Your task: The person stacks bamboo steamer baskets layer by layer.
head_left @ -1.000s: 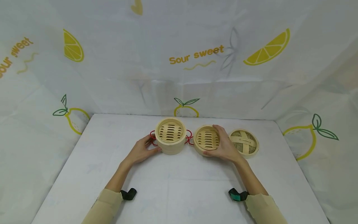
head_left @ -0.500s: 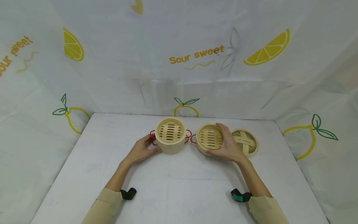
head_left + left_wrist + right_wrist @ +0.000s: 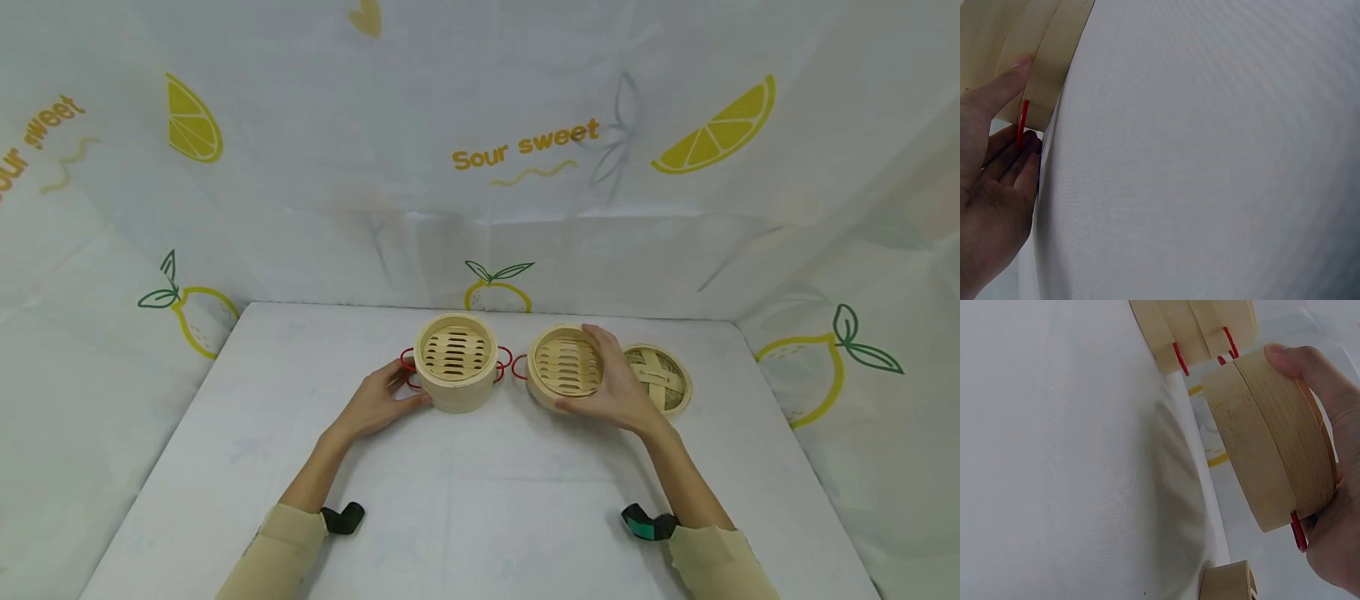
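A stack of bamboo steamer baskets [image 3: 459, 392] with red loop handles and a slatted top tier stands on the table. My left hand [image 3: 380, 402] grips its left side; in the left wrist view the thumb [image 3: 1007, 87] lies against the wall, with the fingers round the far side by a red handle [image 3: 1023, 122]. To the right, my right hand [image 3: 611, 392] holds a single bamboo steamer basket [image 3: 551, 396] by its right side, thumb at the near rim and fingers at the far side. The right wrist view has this basket [image 3: 1254, 444] raised off the table, slightly tilted.
Just behind and right of my right hand lies a woven bamboo lid [image 3: 667, 379] with crossed strips, partly hidden by the hand. The white-covered table [image 3: 480, 517] meets a lemon-printed sheet [image 3: 360, 258] at its back edge.
My right hand has lifted the single basket and shifted it to the right, away from the stack and partly over the lid in view. The left hand and stack stay put.
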`<state>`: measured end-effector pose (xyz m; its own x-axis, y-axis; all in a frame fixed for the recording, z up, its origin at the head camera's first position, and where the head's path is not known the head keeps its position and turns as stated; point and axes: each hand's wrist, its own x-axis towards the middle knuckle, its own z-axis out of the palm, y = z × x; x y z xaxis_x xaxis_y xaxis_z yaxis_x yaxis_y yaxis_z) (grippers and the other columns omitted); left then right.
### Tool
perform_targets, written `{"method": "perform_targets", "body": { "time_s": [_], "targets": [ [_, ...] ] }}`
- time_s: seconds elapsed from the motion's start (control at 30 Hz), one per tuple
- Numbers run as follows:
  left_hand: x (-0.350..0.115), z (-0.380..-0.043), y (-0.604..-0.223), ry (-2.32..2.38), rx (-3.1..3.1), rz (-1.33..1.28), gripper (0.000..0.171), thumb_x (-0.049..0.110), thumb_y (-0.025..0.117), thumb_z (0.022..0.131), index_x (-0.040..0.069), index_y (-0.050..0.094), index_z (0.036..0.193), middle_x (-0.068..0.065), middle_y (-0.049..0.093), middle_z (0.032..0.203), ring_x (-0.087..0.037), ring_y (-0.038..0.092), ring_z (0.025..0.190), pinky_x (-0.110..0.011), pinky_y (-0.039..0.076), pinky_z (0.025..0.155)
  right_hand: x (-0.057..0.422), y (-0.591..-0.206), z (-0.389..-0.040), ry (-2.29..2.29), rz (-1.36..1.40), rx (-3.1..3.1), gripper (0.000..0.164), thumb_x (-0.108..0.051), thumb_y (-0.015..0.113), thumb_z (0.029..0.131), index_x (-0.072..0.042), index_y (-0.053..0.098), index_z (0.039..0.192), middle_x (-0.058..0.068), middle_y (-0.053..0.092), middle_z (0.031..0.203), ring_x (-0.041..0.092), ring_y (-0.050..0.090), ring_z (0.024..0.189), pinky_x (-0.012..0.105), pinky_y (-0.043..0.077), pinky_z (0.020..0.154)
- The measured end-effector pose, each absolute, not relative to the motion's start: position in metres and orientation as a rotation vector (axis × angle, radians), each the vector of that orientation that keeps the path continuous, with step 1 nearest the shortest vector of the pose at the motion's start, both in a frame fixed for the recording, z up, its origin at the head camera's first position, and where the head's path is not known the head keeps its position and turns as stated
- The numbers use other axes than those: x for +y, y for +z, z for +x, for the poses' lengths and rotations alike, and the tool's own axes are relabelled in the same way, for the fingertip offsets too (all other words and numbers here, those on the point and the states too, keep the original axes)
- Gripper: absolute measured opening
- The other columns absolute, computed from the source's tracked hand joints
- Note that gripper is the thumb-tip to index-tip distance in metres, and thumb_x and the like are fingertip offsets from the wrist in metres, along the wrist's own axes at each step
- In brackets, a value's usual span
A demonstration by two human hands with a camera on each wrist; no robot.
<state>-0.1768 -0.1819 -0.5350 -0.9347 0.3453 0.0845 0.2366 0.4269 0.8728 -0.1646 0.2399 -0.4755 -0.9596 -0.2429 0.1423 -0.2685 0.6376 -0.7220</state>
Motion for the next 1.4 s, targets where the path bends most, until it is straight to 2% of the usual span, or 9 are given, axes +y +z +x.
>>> {"method": "perform_targets", "body": {
  "time_s": [0.33,0.63,1.4],
  "targets": [
    [-0.181,-0.175,-0.532,1.523,2.568,0.512,0.076,0.023,0.089,0.093,0.001,0.052,0.156,-0.020,0.059,0.159,-0.038,0.051,0.155,-0.046,0.049,0.128,0.242,-0.467,-0.163,1.252,0.466,-2.773,0.128,-0.031,0.103,0.068,-0.002,0.028,0.168,0.024,0.030,0.174,0.048,0.030,0.162,0.077,0.031,0.131],
    [-0.181,-0.175,-0.533,1.517,2.579,0.513,0.075,0.022,0.089,0.093,0.001,0.053,0.156,-0.021,0.059,0.158,-0.039,0.052,0.155,-0.047,0.049,0.128,0.241,-0.461,-0.161,1.188,0.449,-2.766,0.130,-0.035,0.103,0.066,-0.005,0.028,0.169,0.022,0.032,0.173,0.048,0.034,0.160,0.079,0.034,0.127],
    [-0.181,-0.176,-0.533,1.521,2.569,0.492,0.076,0.022,0.089,0.092,0.001,0.053,0.155,-0.020,0.059,0.159,-0.039,0.051,0.155,-0.047,0.048,0.129,0.228,-0.449,-0.160,1.303,0.482,-2.689,0.132,-0.031,0.105,0.064,-0.008,0.028,0.170,0.018,0.032,0.174,0.042,0.033,0.162,0.073,0.033,0.132]
  ]
}}
